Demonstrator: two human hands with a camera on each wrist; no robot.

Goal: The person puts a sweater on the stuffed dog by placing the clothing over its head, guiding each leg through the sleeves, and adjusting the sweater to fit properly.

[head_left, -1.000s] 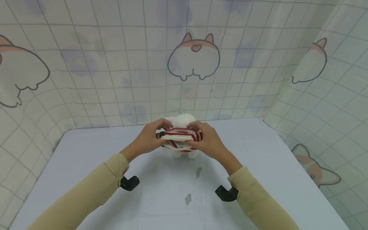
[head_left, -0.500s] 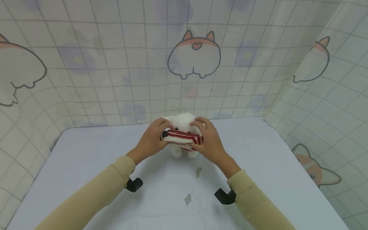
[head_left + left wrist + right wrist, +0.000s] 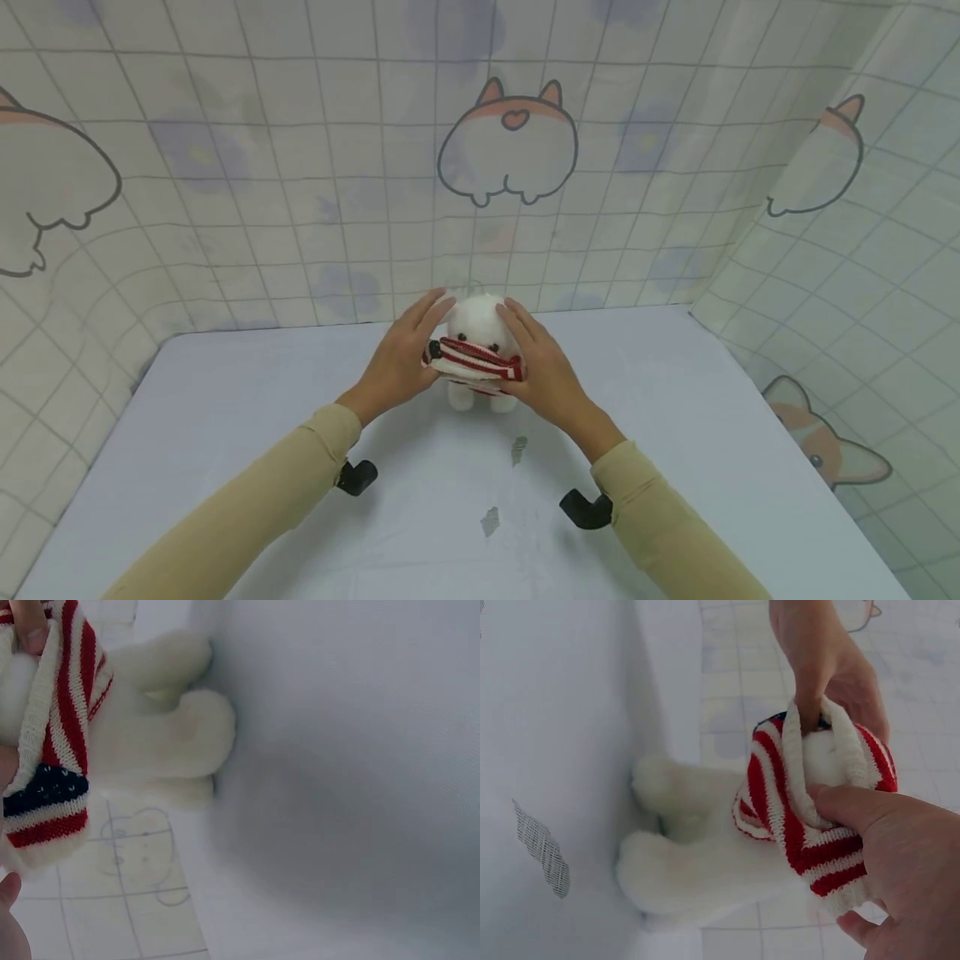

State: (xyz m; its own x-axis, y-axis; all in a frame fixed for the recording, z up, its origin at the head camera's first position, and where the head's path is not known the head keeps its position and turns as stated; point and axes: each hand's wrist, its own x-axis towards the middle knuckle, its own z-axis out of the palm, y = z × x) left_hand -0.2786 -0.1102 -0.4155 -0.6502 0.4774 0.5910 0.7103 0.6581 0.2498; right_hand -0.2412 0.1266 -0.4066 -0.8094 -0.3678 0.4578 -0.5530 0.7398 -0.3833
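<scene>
A white plush toy animal [image 3: 477,315] with dark eyes stands on the table at the middle of the head view. Across its face, below the eyes, lies a small knitted sweater [image 3: 480,358], striped red and white with a navy patch. My left hand [image 3: 397,357] grips the sweater from the left, and my right hand [image 3: 553,371] from the right. In the right wrist view both thumbs hook into the ribbed white opening of the sweater [image 3: 776,776]. My other fingers reach up along both sides of the head. The plush toy's legs [image 3: 176,731] show below the sweater.
The table [image 3: 285,400] has a white cover with two small grey patches [image 3: 490,521] near the front. Behind and beside it hangs a checked curtain [image 3: 315,183] printed with cartoon corgis. Black wrist mounts [image 3: 587,508] stick out below both sleeves.
The sweater, first bunched lower before the plush toy, is now spread wider and closer to its face. Both hands' fingers have straightened upward along the head, uncovering the eyes.
</scene>
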